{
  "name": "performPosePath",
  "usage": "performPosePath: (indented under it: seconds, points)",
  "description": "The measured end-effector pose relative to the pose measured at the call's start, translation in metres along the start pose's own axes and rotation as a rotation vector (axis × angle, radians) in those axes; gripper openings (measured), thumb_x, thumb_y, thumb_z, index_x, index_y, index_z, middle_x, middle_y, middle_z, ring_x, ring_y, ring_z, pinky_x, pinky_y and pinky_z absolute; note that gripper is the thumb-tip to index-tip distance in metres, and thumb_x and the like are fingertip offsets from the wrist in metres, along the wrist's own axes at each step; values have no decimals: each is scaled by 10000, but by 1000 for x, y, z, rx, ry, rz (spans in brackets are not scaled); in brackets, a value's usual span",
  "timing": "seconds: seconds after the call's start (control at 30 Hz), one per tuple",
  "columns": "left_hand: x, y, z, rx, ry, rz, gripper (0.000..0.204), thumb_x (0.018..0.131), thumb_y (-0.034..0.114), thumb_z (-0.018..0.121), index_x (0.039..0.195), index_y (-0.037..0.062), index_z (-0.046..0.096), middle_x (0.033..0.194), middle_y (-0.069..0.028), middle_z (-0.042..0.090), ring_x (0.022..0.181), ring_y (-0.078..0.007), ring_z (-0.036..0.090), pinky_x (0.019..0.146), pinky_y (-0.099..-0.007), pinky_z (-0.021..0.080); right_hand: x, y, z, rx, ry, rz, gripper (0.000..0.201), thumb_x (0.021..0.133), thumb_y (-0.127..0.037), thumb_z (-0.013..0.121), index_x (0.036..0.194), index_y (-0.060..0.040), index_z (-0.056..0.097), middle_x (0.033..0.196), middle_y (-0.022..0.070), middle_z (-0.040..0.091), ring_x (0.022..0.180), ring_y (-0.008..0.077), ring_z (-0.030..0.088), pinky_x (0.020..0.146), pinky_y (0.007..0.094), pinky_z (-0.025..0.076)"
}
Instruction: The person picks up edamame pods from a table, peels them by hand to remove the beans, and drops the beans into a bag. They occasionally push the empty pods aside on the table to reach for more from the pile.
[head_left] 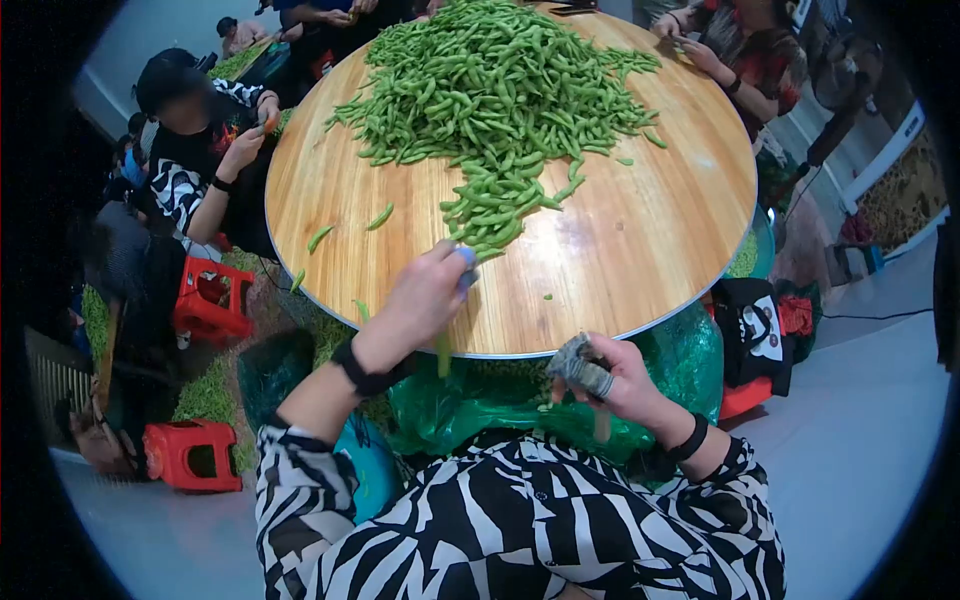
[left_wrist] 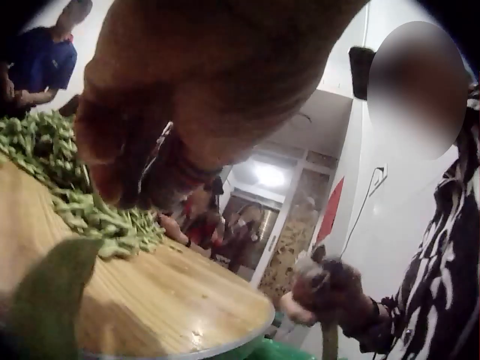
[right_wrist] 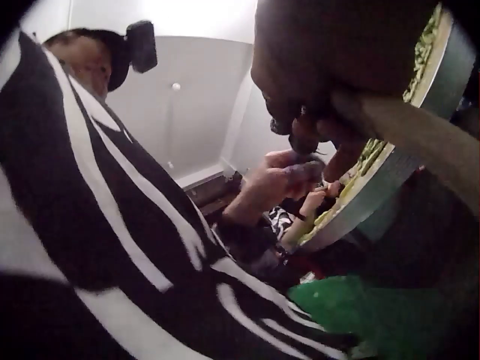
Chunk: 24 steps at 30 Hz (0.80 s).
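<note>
A large heap of green pods [head_left: 500, 90] covers the far part of the round wooden table, with a narrower trail of pods [head_left: 490, 205] spreading toward the near edge. My left hand [head_left: 415, 300] reaches over the table, its fingertips at the near end of that trail; a bluish wrap shows on a finger. Seen in the left wrist view, the left hand [left_wrist: 172, 97] has bent fingers, and their grip is hidden in shadow. My right hand [head_left: 620, 380] is just off the near edge, fingers bent and covered with grey wrapping; whether they pinch anything is unclear.
Green plastic [head_left: 680, 365] hangs below the table's near edge [head_left: 520, 355]. Loose pods lie on the left of the table, one pod [head_left: 320, 238] near its rim. Red stools [head_left: 192, 455] stand at the left. A person [head_left: 190, 130] sits at the table's left; others are around it.
</note>
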<state>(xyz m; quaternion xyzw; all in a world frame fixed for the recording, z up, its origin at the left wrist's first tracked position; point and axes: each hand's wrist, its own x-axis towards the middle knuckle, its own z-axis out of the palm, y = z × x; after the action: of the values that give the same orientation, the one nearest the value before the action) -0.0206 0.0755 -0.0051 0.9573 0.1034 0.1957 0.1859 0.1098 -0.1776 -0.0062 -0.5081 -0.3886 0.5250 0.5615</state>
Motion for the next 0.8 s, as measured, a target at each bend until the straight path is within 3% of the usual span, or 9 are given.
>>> performPosePath:
  seconds: [0.1, 0.2, 0.3, 0.37, 0.47, 0.5, 0.6, 0.63, 0.8]
  points:
    - [14, -8, 26, 196, -43, -82, 108, 805, 87, 600, 852, 5, 549, 891, -183, 572, 783, -380, 590, 676, -460, 490, -2, 12, -1, 366, -16, 84, 272, 952, -255, 535, 1043, -1, 567, 847, 113, 643, 627, 74, 564, 439, 168, 396]
    - [17, -29, 36, 102, -6, -141, 126, 791, 84, 595, 852, -7, 533, 891, -195, 570, 782, -396, 583, 678, -470, 484, -4, 16, 9, 508, -22, 129, 323, 950, -272, 538, 1086, 21, 555, 866, 117, 649, 618, 81, 563, 455, 169, 416]
    - [7, -23, 28, 100, 13, -162, 180, 831, 96, 609, 945, -23, 537, 843, -149, 579, 745, -325, 591, 671, -401, 483, -4, 25, 18, 485, 19, 72, 341, 956, -268, 524, 1121, 30, 541, 973, 133, 648, 781, 134, 623, 554, 203, 522]
    - [5, -13, 22, -312, -57, -270, 165, 861, 111, 604, 959, -10, 549, 803, -84, 576, 680, -216, 569, 599, -332, 462, -4, 18, 24, 473, 52, 91, 354, 966, -256, 502, 1178, 27, 506, 1078, 152, 633, 922, 173, 631, 624, 246, 571]
    - [1, 28, 1, -806, -127, -504, 144, 893, 134, 601, 966, 14, 569, 750, -5, 552, 597, -87, 501, 502, -234, 392, -8, 15, 29, 449, -18, 74, 360, 975, -246, 481, 1215, 23, 473, 1099, 163, 630, 912, 168, 631, 607, 242, 568]
    - [-1, 42, -4, -952, -147, -595, 137, 902, 141, 602, 966, 23, 577, 734, 18, 541, 571, -49, 472, 472, -203, 361, -9, 13, 29, 398, -9, 8, 341, 982, -235, 464, 1209, 19, 470, 1074, 151, 635, 824, 143, 635, 555, 225, 549]
    - [-15, 62, -5, -1166, -218, -663, 114, 893, 149, 619, 934, 47, 589, 683, 25, 532, 499, -31, 432, 419, -180, 301, -11, 20, 30, 256, 23, -1, 339, 982, -240, 464, 1214, 7, 474, 1030, 126, 641, 689, 104, 610, 480, 200, 500]
    - [-21, 65, -1, -1243, -201, -650, 126, 880, 153, 635, 910, 38, 594, 665, 16, 550, 480, -40, 446, 405, -185, 302, -11, 16, 31, 312, 43, 73, 361, 980, -234, 471, 1257, -3, 461, 957, 87, 638, 600, 71, 562, 425, 176, 435]
    - [-28, 80, -1, -1324, -278, -642, 134, 879, 151, 638, 922, 29, 604, 661, -21, 594, 480, -57, 510, 390, -177, 325, -2, 13, 30, 288, 194, -40, 372, 980, -203, 470, 1305, -23, 442, 953, 64, 604, 628, 62, 542, 408, 162, 398]
